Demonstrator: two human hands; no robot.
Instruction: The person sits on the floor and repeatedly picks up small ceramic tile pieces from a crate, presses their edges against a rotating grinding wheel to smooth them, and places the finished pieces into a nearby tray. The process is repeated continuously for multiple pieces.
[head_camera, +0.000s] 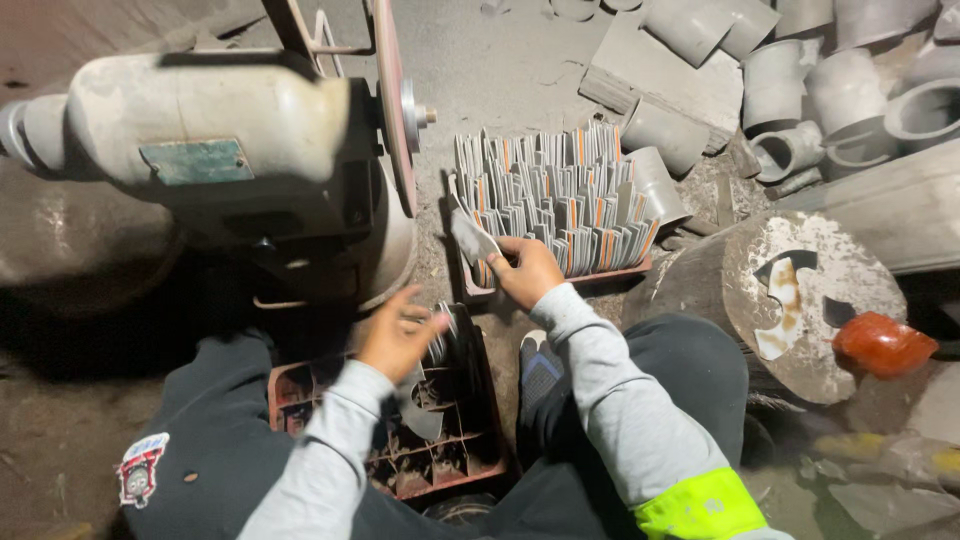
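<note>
Gripping a blade (470, 238) in my right hand (525, 270) at the full tray (625, 272), my left hand (398, 335) hovers spread wide over the red crate (470, 470) of blades.

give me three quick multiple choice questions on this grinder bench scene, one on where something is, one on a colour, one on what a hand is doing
1. Where does the tray of upright blades sit relative to the grinding wheel?
A. to its right
B. to its left
C. on top of it

2. What colour is the cuff band on the right sleeve?
A. blue
B. fluorescent yellow-green
C. white

3. What is the right hand doing?
A. resting flat on the floor
B. gripping a pipe fitting
C. holding a blade at the tray's near edge

Answers: 1 A, the tray lies right of the wheel in the head view. 2 B, the band is bright yellow-green. 3 C, its fingers close on a blade by the tray, while the left hand hovers over the red crate.
</note>
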